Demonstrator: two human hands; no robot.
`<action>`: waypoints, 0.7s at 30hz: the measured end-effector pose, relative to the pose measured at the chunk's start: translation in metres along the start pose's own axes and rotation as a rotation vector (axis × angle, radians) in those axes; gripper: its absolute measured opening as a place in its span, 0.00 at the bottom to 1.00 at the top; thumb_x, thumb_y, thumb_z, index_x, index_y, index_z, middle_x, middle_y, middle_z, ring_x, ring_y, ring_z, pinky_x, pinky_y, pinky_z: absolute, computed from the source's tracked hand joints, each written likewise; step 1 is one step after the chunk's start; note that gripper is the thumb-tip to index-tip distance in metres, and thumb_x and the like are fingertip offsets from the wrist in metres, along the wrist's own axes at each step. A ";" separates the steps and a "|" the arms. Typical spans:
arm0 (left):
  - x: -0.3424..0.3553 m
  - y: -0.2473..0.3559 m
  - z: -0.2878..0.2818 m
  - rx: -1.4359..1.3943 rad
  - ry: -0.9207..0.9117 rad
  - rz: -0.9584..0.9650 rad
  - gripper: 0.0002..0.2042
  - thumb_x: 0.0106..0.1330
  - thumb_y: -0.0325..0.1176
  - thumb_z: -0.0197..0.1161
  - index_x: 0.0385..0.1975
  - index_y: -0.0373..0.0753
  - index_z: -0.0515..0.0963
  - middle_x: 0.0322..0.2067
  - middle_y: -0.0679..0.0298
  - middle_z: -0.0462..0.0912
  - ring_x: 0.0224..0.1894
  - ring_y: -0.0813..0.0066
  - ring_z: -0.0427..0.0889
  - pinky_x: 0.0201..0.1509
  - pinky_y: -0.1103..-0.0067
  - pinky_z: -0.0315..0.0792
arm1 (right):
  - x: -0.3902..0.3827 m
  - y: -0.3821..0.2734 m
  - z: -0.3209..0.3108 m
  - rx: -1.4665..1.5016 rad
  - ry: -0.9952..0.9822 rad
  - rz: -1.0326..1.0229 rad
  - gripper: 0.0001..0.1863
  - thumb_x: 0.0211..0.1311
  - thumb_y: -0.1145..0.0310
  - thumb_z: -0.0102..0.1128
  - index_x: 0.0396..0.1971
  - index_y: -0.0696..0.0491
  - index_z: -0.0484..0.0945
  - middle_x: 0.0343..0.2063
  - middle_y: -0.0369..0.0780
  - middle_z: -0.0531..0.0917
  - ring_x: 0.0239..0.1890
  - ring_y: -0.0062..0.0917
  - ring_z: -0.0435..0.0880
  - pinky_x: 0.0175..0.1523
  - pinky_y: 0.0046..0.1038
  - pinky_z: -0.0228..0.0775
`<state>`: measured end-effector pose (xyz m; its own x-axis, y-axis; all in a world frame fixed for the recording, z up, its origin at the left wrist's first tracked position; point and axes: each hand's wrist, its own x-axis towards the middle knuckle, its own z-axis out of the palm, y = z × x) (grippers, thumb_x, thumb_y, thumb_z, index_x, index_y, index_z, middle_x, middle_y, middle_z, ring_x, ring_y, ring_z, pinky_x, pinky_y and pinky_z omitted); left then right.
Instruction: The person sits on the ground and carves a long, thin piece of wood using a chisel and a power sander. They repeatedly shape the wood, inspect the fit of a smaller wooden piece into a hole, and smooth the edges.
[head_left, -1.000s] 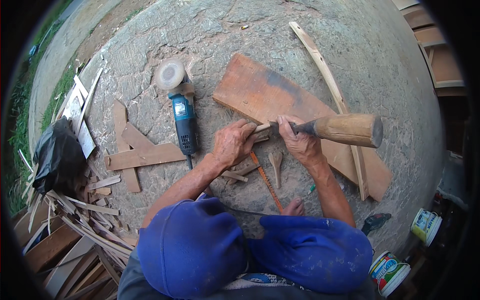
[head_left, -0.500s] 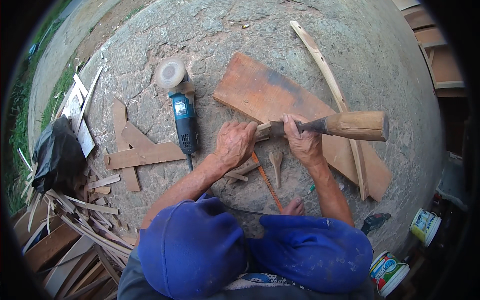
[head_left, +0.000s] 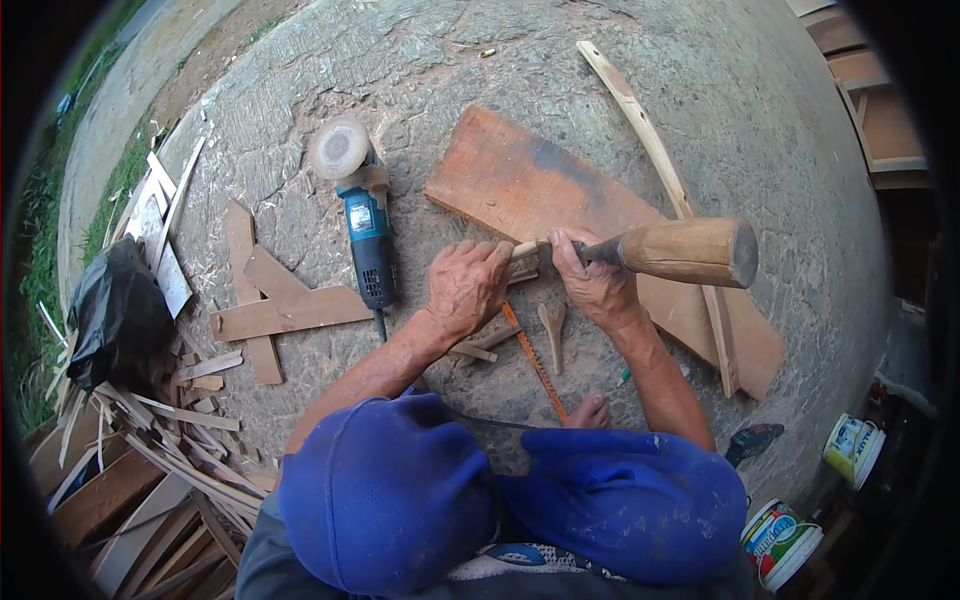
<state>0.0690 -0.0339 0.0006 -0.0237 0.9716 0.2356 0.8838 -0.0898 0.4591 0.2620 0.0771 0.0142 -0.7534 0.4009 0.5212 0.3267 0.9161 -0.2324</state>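
My left hand (head_left: 468, 287) is closed round a small strip of wood (head_left: 524, 250), whose end sticks out to the right. My right hand (head_left: 600, 285) grips a chisel by its metal part, close to the strip. The chisel's thick wooden handle (head_left: 685, 252) points right, above a reddish-brown plank (head_left: 530, 180) on the ground. The cutting edge meets or nearly touches the strip; fingers partly hide it. Below my hands lie an orange saw blade (head_left: 537, 365), a small spoon-shaped wooden piece (head_left: 552, 335) and short wood offcuts (head_left: 475, 352).
Left of my hands lies an angle grinder (head_left: 372, 245) with a round disc. Flat wooden pieces (head_left: 290, 312) lie beyond it, near a black plastic bag (head_left: 118, 312) and scrap wood. A long curved wood strip (head_left: 650, 140) crosses the plank. Two buckets (head_left: 853, 450) stand at the lower right.
My right hand and the chisel have shifted a little to the left, toward my left hand. My left hand stays in nearly the same place.
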 end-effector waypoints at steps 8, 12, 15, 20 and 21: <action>-0.001 -0.001 0.002 -0.067 -0.039 -0.074 0.08 0.61 0.34 0.70 0.36 0.44 0.80 0.27 0.63 0.79 0.32 0.62 0.84 0.36 0.68 0.77 | -0.006 0.012 -0.010 0.284 0.045 0.419 0.07 0.68 0.73 0.65 0.43 0.53 0.81 0.36 0.40 0.85 0.33 0.33 0.87 0.37 0.31 0.78; 0.003 -0.002 0.003 -0.041 -0.023 -0.038 0.08 0.60 0.35 0.70 0.36 0.44 0.79 0.27 0.64 0.79 0.32 0.62 0.83 0.35 0.69 0.77 | -0.010 0.002 -0.003 0.251 0.009 0.310 0.12 0.66 0.75 0.66 0.48 0.52 0.80 0.36 0.40 0.85 0.34 0.32 0.87 0.37 0.32 0.79; 0.002 -0.003 0.004 -0.032 -0.017 -0.040 0.08 0.61 0.35 0.69 0.36 0.44 0.79 0.27 0.65 0.79 0.31 0.63 0.83 0.34 0.69 0.77 | -0.006 0.002 -0.004 0.126 -0.017 0.203 0.06 0.72 0.73 0.62 0.43 0.57 0.83 0.36 0.41 0.87 0.36 0.30 0.88 0.41 0.29 0.79; 0.002 -0.002 0.003 -0.006 -0.022 -0.022 0.06 0.63 0.34 0.68 0.35 0.45 0.77 0.26 0.64 0.78 0.31 0.63 0.82 0.33 0.69 0.77 | -0.009 0.004 0.000 0.148 0.025 0.188 0.19 0.60 0.77 0.68 0.51 0.49 0.79 0.38 0.38 0.84 0.33 0.32 0.86 0.34 0.33 0.77; 0.002 -0.002 0.003 -0.001 -0.018 -0.015 0.06 0.64 0.34 0.68 0.35 0.45 0.77 0.26 0.64 0.78 0.30 0.63 0.82 0.32 0.69 0.77 | -0.008 0.004 0.000 0.140 0.033 0.175 0.19 0.60 0.77 0.68 0.51 0.49 0.79 0.38 0.38 0.84 0.33 0.32 0.86 0.34 0.33 0.77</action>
<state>0.0686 -0.0308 -0.0021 -0.0280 0.9766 0.2132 0.8830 -0.0758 0.4632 0.2688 0.0774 0.0090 -0.6723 0.5554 0.4894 0.3664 0.8241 -0.4320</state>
